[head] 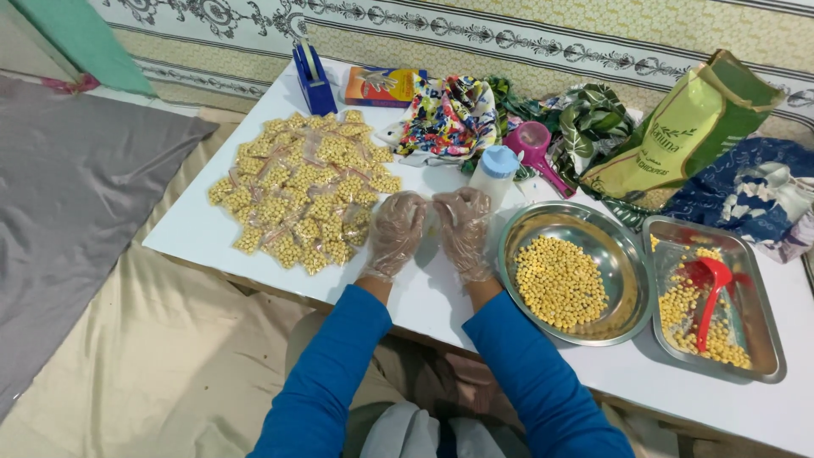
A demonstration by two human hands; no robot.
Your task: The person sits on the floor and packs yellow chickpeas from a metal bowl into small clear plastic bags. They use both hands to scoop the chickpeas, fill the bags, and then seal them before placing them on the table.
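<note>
My left hand (394, 233) and my right hand (464, 229), both in clear plastic gloves with blue sleeves, meet over the white table (441, 293). Their fingertips pinch a small clear packet (432, 222) between them; its contents are hard to see. A pile of several small clear packets of yellow balls (305, 199) lies just left of my left hand. A round steel bowl (517, 222) with loose yellow balls (560, 284) sits right of my right hand. A white bottle with a blue cap (495, 174) stands just behind my right hand.
A rectangular steel tray (767, 339) at the right holds yellow balls and a red scoop (710, 293). Behind lie a blue tape dispenser (314, 80), a pink cup (534, 148), colourful cloths (449, 114), a flat orange box (381, 85) and a green bag (678, 140). Bedding surrounds the table.
</note>
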